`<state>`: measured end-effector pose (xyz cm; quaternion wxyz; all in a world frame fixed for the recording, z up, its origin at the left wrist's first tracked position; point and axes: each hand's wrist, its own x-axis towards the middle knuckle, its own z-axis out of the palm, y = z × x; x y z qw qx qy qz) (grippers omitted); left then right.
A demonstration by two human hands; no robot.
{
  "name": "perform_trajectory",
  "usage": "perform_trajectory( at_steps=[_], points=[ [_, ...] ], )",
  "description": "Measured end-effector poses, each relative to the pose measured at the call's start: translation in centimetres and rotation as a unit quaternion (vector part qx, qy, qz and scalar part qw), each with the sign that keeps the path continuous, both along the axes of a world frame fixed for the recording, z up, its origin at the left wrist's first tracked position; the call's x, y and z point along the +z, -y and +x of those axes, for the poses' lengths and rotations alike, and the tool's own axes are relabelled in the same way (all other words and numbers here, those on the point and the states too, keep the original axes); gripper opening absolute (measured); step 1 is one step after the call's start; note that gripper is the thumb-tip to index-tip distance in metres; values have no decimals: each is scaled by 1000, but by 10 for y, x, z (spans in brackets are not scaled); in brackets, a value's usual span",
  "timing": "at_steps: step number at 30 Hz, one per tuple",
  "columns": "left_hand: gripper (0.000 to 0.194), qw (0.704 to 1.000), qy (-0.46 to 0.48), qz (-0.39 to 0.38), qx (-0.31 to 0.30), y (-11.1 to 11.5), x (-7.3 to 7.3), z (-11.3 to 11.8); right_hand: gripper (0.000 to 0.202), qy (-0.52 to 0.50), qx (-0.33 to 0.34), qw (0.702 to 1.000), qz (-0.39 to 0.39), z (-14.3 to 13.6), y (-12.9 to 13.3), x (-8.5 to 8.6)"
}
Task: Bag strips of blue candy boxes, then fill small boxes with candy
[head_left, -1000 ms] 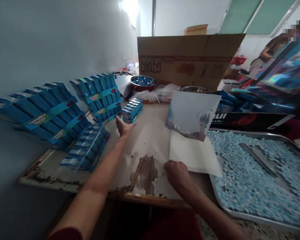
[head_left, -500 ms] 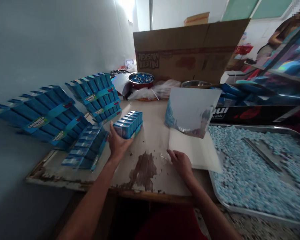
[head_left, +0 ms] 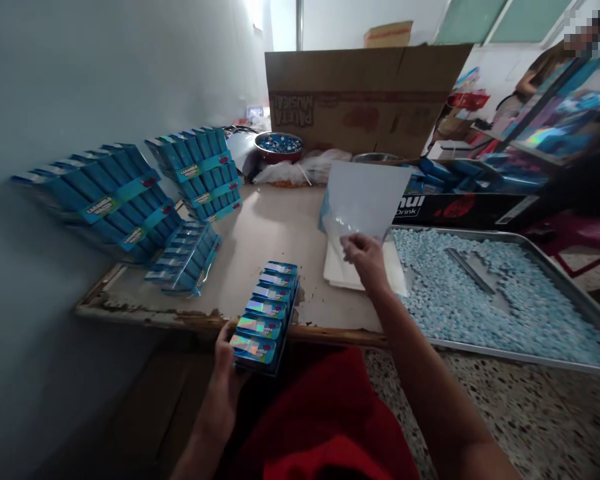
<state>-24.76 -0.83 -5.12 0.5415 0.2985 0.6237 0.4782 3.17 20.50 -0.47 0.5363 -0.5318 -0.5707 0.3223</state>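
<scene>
My left hand (head_left: 225,380) grips the near end of a display box (head_left: 265,310) filled with a row of small blue packs. That box is tilted and juts over the table's front edge. Thumb and fingertips of my right hand (head_left: 365,257) are pinched together on a thin clear plastic bag (head_left: 339,230), whose outline is faint. Under this hand lies a stack of whitish plastic bags (head_left: 337,270). Behind it a silvery-white sheet (head_left: 367,190) stands up at a slant. At the left, a similar box (head_left: 187,257) wrapped in clear film lies on the table.
Stacked blue display boxes (head_left: 125,200) lean by the wall, with another stack (head_left: 200,177) behind. A metal tray (head_left: 525,240) of pale blue candies is at right. Farther back are a bowl (head_left: 280,155) and a cardboard box (head_left: 360,100). A person (head_left: 530,80) is at far right.
My left hand has brought the display box from the tabletop toward me, past the front edge. My right hand has moved forward over the bag stack and pinched the clear plastic.
</scene>
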Motion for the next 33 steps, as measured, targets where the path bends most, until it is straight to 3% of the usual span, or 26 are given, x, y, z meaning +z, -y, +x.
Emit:
perform_trajectory(
  at_steps=[2, 4, 7, 9, 12, 15, 18, 20, 22, 24, 26, 28, 29, 31, 33],
  points=[
    [81, 997, 70, -41, -20, -10, 10, -8, 23, 121, -83, 980, 132, -7, 0, 38],
    [75, 987, 131, -81, -46, -15, 16, -13, 25, 250, -123, 933, 228, -22, 0, 68],
    [85, 974, 198, -85, -73, -8, 11, -13, 28, 427, -39, 864, 262, -55, -5, 80],
    [99, 964, 245, -68, -73, 4, 1, -10, 29, 531, 57, 812, 235, -80, -11, 64],
    [118, 958, 264, -69, -82, 23, -18, -8, 26, 616, 182, 743, 188, -109, -22, 21],
    [124, 950, 272, -85, -131, 34, -32, -14, 20, 631, 269, 710, 160, -126, -30, -19],
    [122, 948, 253, -83, -175, 31, -38, -28, 20, 624, 325, 697, 137, -137, -33, -45],
    [111, 954, 216, -89, -190, 22, -37, -44, 22, 616, 346, 696, 128, -142, -34, -55],
    [82, 962, 163, -95, -199, 7, -30, -64, 24, 610, 357, 697, 123, -146, -35, -61],
    [48, 971, 47, -93, -214, -16, -17, -84, 24, 613, 364, 691, 122, -149, -35, -64],
    [33, 971, -136, -44, -191, -48, -2, -98, 23, 622, 372, 678, 122, -151, -34, -65],
    [28, 937, -312, 77, -136, -86, 9, -103, 24, 629, 377, 670, 118, -153, -32, -66],
    [28, 903, -383, 149, -124, -106, 12, -102, 24, 626, 378, 673, 114, -153, -32, -66],
    [34, 812, -493, 267, -161, -144, 12, -95, 23, 609, 381, 688, 106, -153, -31, -65],
    [37, 732, -560, 314, -227, -174, 5, -85, 21, 593, 383, 702, 99, -152, -31, -65]
  ],
)
